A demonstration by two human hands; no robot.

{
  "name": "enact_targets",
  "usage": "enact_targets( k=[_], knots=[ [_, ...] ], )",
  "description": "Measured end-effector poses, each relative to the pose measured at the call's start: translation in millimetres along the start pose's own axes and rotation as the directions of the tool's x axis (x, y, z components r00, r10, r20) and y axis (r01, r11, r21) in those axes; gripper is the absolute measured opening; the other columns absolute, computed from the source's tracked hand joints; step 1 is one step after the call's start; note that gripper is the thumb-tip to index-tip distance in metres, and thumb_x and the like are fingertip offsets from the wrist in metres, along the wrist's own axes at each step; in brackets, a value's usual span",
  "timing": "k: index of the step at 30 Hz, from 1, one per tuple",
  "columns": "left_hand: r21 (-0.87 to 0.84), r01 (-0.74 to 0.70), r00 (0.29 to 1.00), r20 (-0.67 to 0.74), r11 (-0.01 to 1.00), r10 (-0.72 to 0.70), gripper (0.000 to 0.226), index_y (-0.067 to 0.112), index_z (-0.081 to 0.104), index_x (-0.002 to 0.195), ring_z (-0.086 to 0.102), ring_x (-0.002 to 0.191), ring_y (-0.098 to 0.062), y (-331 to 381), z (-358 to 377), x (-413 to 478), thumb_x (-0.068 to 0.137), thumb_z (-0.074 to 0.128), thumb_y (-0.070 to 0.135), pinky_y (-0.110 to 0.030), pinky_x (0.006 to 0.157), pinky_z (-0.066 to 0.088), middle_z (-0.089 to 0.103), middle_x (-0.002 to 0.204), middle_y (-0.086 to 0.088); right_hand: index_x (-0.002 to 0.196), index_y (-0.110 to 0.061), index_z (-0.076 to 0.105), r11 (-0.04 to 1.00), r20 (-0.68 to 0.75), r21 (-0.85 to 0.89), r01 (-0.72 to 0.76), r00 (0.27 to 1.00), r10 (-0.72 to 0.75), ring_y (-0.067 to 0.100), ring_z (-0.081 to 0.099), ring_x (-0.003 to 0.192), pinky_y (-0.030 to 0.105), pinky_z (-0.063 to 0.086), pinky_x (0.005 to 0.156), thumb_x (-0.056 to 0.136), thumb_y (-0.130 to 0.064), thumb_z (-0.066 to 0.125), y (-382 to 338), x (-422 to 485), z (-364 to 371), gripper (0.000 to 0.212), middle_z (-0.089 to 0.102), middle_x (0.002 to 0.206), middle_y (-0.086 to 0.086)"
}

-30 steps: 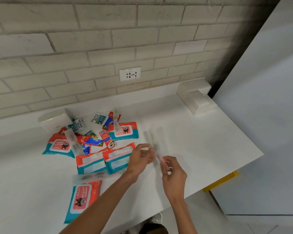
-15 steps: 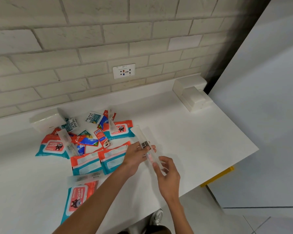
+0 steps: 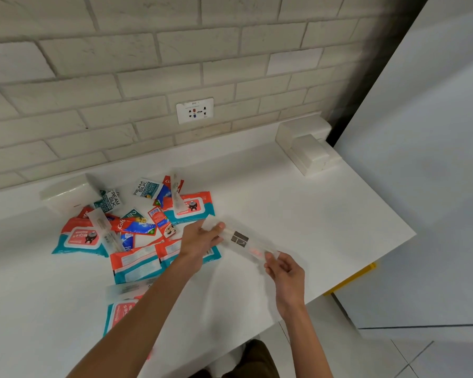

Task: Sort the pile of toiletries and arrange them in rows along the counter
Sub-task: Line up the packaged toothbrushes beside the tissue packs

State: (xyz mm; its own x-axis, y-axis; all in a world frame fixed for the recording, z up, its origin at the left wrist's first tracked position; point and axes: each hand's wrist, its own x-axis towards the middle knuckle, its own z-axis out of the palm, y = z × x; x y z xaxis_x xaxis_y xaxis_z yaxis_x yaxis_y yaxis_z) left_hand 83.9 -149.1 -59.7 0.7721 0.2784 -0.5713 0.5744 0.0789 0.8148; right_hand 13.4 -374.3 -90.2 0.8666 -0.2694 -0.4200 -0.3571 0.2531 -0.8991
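Just right of the pile of toiletries [image 3: 137, 230], above the white surface [image 3: 298, 203], a long clear packet [image 3: 242, 240] stretches between both hands. The left hand [image 3: 200, 241] pinches its far end with closed fingers; the right hand [image 3: 286, 271] nips the near end. The packet looks light, thin and crinkly, probably slippery, with something stiff inside, so gripping near the ends seems sensible.

Bright, even indoor light — soft image overall.
White counter [image 3: 298, 214] is near washed out; faint shadows under both forearms. Brick wall [image 3: 120, 77] courses bow toward the edges — wide-angle distortion. Motion blur smears the hands.
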Motion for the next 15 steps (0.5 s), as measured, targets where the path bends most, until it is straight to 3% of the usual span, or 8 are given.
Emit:
enact_targets(
  k=[3, 6, 13, 15],
  knots=[
    [0.16, -0.067, 0.997, 0.047, 0.985, 0.06, 0.028, 0.028, 0.069, 0.106, 0.073, 0.093, -0.016, -6.8, 0.5, 0.6, 0.084, 0.082, 0.04, -0.025, 0.08, 0.062, 0.071, 0.106, 0.007, 0.111, -0.004, 0.077, 0.998, -0.074, 0.063, -0.025, 0.997, 0.03, 0.022, 0.069, 0.086, 0.037, 0.06, 0.093, 0.095, -0.014, 0.08, -6.1, 23.5, -7.4, 0.019, 0.075, 0.089, 0.009],
    [0.31, -0.215, 0.973, 0.152, 0.926, 0.175, 0.018, 0.029, 0.077, 0.097, 0.07, 0.098, -0.013, -18.1, 5.4, 3.5, 0.082, 0.085, 0.034, -0.022, 0.087, 0.059, 0.072, 0.106, 0.013, 0.112, -0.009, 0.075, 0.999, -0.148, 0.038, -0.021, 0.989, 0.027, 0.022, 0.074, 0.087, 0.038, 0.062, 0.093, 0.095, -0.011, 0.08, -14.8, 56.8, -13.4, 0.018, 0.079, 0.096, 0.009],
    [0.568, -0.396, 0.91, 0.347, 0.722, 0.227, 0.025, 0.03, 0.066, 0.11, 0.067, 0.086, -0.006, -21.8, 59.1, -0.1, 0.089, 0.079, 0.033, -0.013, 0.081, 0.053, 0.068, 0.099, 0.015, 0.098, -0.019, 0.072, 0.931, -0.139, -0.343, 0.121, 0.974, -0.178, 0.016, 0.078, 0.072, 0.041, 0.064, 0.09, 0.091, -0.02, 0.085, -44.3, 139.4, -13.0, 0.015, 0.079, 0.084, 0.0],
    [0.582, -0.424, 0.895, 0.386, 0.694, 0.224, 0.031, 0.033, 0.06, 0.118, 0.067, 0.09, -0.01, -22.5, 76.9, 3.1, 0.092, 0.076, 0.03, -0.02, 0.087, 0.056, 0.068, 0.103, 0.01, 0.093, -0.024, 0.07, 0.879, -0.086, -0.449, 0.162, 0.971, -0.223, 0.017, 0.077, 0.073, 0.039, 0.062, 0.091, 0.09, -0.02, 0.085, -52.5, 163.3, -9.1, 0.015, 0.077, 0.08, -0.004]
  ],
)
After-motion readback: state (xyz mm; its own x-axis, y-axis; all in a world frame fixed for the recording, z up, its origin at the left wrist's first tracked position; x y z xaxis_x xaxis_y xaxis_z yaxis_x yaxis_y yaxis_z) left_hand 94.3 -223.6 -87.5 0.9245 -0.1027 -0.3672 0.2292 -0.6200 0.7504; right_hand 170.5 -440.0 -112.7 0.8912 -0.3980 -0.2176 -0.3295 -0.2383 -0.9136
